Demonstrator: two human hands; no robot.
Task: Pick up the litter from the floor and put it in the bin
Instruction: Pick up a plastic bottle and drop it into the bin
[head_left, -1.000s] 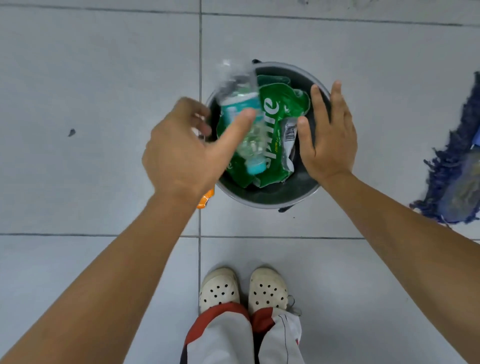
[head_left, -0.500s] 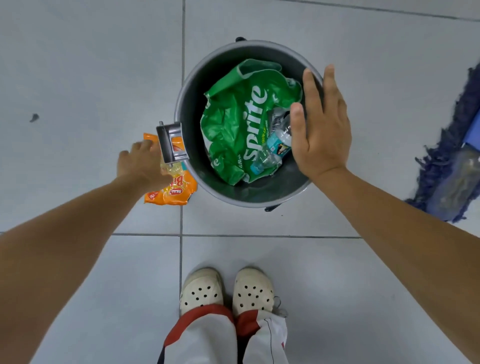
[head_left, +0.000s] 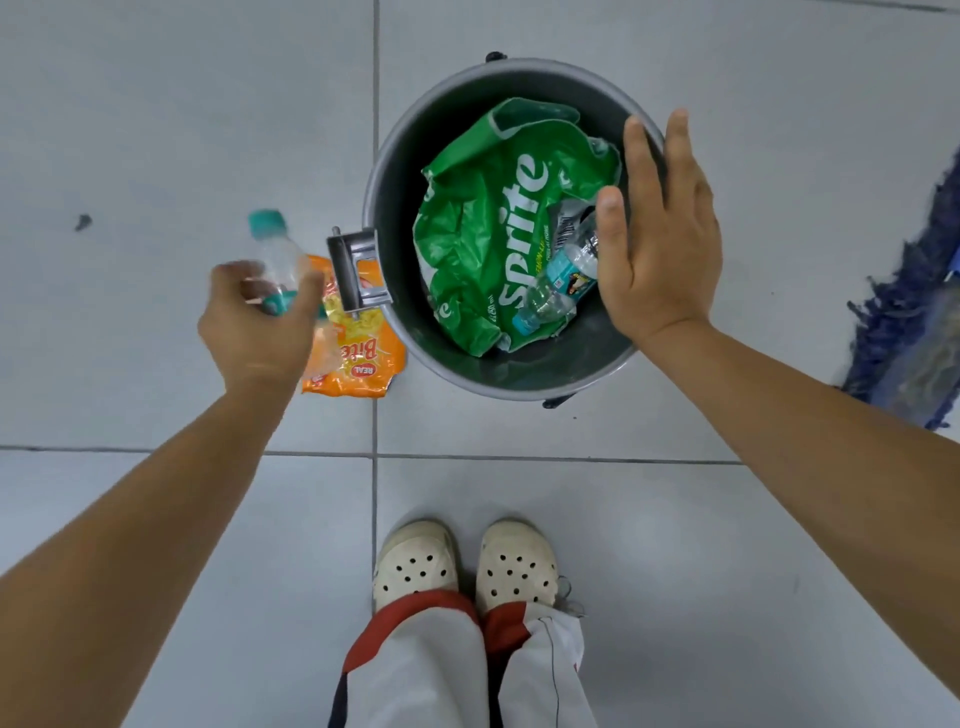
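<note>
A small clear bottle (head_left: 274, 260) with a teal cap is gripped in the left hand (head_left: 257, 325), its fingers closed around the lower body while the capped end is tilted up and away; the outline is blurred by motion. Half a second ago that hand was seen low at the orange snack packet (head_left: 358, 338) with no bottle in it, so a fresh piece of litter has been lifted and is judged to be on its way to the bin (head_left: 395, 171). The right hand (head_left: 660, 234) is held open and flat over the bin's right rim, grasping nothing; whether the rim is actually touched cannot be told. Inside the bin a crumpled green Sprite wrapper (head_left: 498, 223) and another bottle (head_left: 563, 275), dropped in a second ago, are seen lying together. The orange packet is left on the floor tiles (head_left: 156, 130), just beside the bin and partly under its metal handle bracket (head_left: 358, 270), so at least that item and the held bottle are judged outstanding. A blue mop head (head_left: 914, 312) lies well apart at the right.
</note>
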